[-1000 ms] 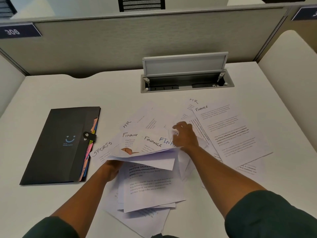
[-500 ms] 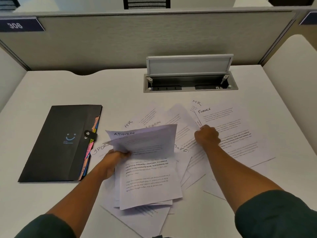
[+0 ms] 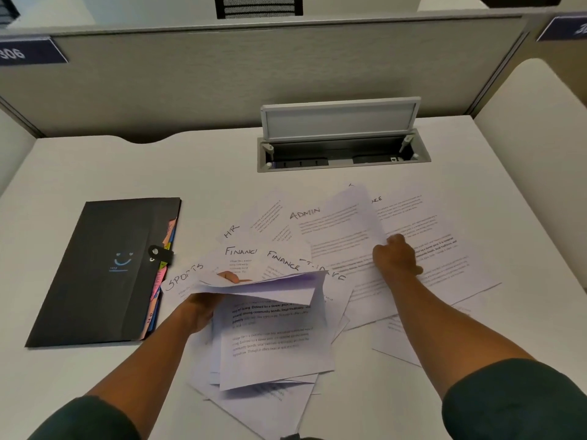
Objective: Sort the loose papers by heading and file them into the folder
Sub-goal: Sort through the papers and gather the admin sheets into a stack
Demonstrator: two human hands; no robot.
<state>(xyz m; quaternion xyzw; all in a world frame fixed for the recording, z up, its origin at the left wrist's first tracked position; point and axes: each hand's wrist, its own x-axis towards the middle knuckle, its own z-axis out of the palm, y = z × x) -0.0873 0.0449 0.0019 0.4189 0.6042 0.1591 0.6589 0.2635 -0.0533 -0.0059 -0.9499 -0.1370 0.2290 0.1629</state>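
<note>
Loose white papers (image 3: 273,341) lie scattered on the desk, with handwritten headings such as SPORTS, HR, FINANCE and ADMIN. My left hand (image 3: 200,309) grips a fanned bunch of Finance sheets (image 3: 270,268), raised off the desk, thumb on top. My right hand (image 3: 395,255) pinches the right edge of the Admin sheet (image 3: 336,239), which lies over a Finance sheet (image 3: 438,236) at the right. The black expanding folder (image 3: 101,271) lies closed at the left, coloured tabs showing along its right edge.
An open cable hatch (image 3: 343,154) with a raised grey lid sits in the desk behind the papers. A grey partition (image 3: 254,81) runs along the back. Bare white desk (image 3: 158,166) lies in front of the partition at the left.
The Admin sheet went from the left-hand bunch to the right side, where my right hand holds it. The Finance headings in my left hand show again.
</note>
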